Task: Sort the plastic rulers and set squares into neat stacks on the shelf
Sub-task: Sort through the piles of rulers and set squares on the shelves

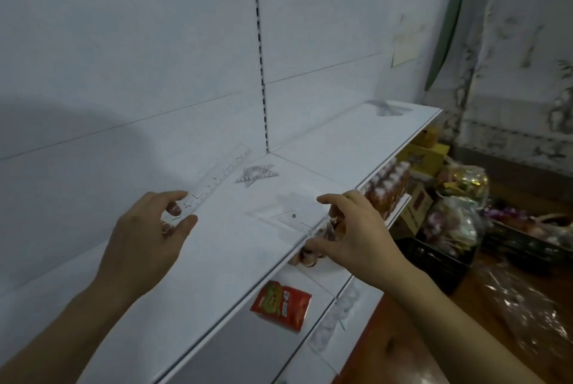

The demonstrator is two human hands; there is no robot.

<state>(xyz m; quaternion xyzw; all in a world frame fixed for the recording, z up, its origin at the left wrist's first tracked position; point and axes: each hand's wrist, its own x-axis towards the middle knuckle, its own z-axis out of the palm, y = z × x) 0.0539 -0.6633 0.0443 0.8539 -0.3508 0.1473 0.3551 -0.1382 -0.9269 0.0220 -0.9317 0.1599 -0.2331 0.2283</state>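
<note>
Both hands forward (fingers pinching)

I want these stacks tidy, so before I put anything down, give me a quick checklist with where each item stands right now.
1. Left hand grip on the clear ruler: ok, pinched at its near end.
2. Right hand grip on the clear set square: ok, pinched at the shelf front edge.
3. Set square flat on shelf: cannot tell, too transparent.
4. Middle pile of set squares squared up: not ok, corners fan out.
5. Far pile neat: cannot tell, blurred.
6. Bare shelf space between piles: ok.
</note>
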